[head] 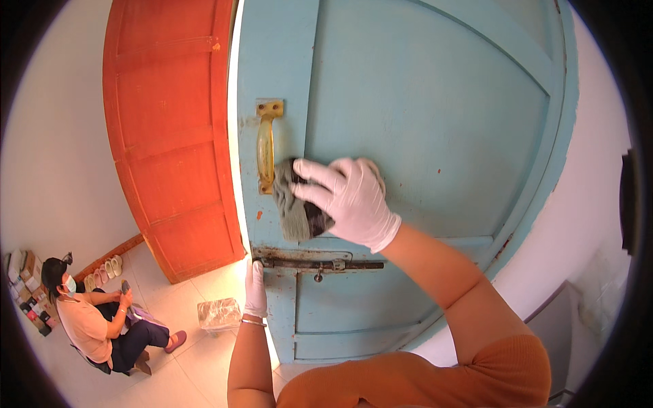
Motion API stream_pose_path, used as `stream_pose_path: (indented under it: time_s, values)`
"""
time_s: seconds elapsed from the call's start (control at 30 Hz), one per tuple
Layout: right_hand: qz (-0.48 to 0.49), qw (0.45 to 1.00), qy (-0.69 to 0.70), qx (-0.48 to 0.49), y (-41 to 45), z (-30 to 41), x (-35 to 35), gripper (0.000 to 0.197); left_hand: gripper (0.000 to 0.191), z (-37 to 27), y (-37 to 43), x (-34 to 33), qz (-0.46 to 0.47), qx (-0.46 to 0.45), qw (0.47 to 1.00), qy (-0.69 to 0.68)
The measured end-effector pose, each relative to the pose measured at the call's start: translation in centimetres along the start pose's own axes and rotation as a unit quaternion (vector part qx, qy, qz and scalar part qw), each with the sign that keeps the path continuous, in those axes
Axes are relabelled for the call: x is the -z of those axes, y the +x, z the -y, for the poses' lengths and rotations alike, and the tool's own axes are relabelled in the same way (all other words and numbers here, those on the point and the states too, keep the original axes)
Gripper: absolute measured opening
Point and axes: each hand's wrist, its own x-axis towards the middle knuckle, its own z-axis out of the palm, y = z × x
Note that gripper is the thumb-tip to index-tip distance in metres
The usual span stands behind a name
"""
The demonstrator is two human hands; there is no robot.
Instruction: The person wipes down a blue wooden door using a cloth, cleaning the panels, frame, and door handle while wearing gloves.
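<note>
My right hand (pixel 352 204), in a white glove, presses a grey and black cloth (pixel 296 209) against a light blue panelled door (pixel 433 127). The cloth lies just right of the lower end of a worn yellowish pull handle (pixel 265 150). Lower down, my gloved left hand (pixel 256 288) rests at the door's left edge, beside the end of a dark, rusty sliding bolt (pixel 326 264); part of its fingers is hidden behind that edge. Small chips mark the blue paint.
An orange-red panelled door (pixel 173 137) stands to the left. At the lower left a seated person (pixel 97 321) in a face mask holds something. Shoes (pixel 104 272), stacked boxes (pixel 30 285) and a plastic-wrapped stool (pixel 219 313) are on the tiled floor. A grey object (pixel 553 326) stands lower right.
</note>
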Motion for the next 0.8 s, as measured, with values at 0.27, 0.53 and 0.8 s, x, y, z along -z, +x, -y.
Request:
stream_pose_path:
  time_s: [0.27, 0.53, 0.8]
  values:
    - [0.139, 0.984, 0.091, 0.064, -5.4, 3.5, -2.3, 0.036, 0.059, -0.7, 0.1, -0.4, 0.029, 0.025, 0.998, -0.052]
    - [-0.105, 0.991, -0.021, 0.080, 8.0, -1.3, 2.9, 0.043, 0.064, -1.8, -0.2, -1.1, 0.023, -0.008, 0.999, -0.033]
    - [0.143, 0.974, -0.167, 0.063, 15.1, 1.8, 2.2, 0.024, 0.065, -1.1, 0.1, -0.9, 0.021, 0.027, 0.998, -0.054]
